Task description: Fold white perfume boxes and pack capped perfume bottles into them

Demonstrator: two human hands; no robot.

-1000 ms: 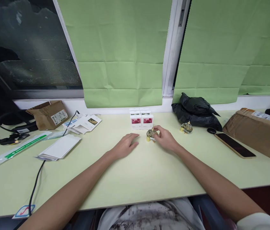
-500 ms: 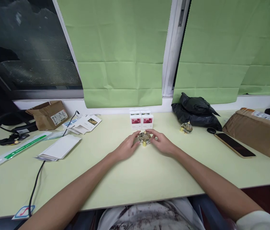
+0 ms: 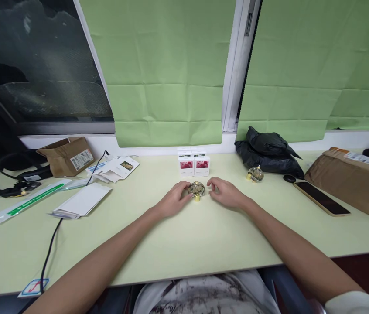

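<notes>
A small round clear-glass piece (image 3: pixel 196 188) with a gold-coloured knob and a short gold cylinder at its front stands on the table; its exact kind is hard to tell. My left hand (image 3: pixel 174 199) has its thumb and fingertips closed on the left edge of it. To its right, my right hand (image 3: pixel 225 193) is apart from the piece, fingers loosely bent and holding nothing. Just behind stand several small white boxes (image 3: pixel 194 172) with red pictures on the front ones. A similar glass piece (image 3: pixel 255 174) with gold parts sits farther right.
Black plastic bags (image 3: pixel 269 155), a phone (image 3: pixel 321 198) and a large brown parcel (image 3: pixel 351 183) lie on the right. At left are an open cardboard box (image 3: pixel 68 159), white flattened cartons (image 3: pixel 83 200), a green-and-white package (image 3: pixel 30 203) and a black cable (image 3: pixel 49 248).
My right hand has let go of the glass piece and moved slightly right. The piece has turned or shifted a little left, with my left hand still at it.
</notes>
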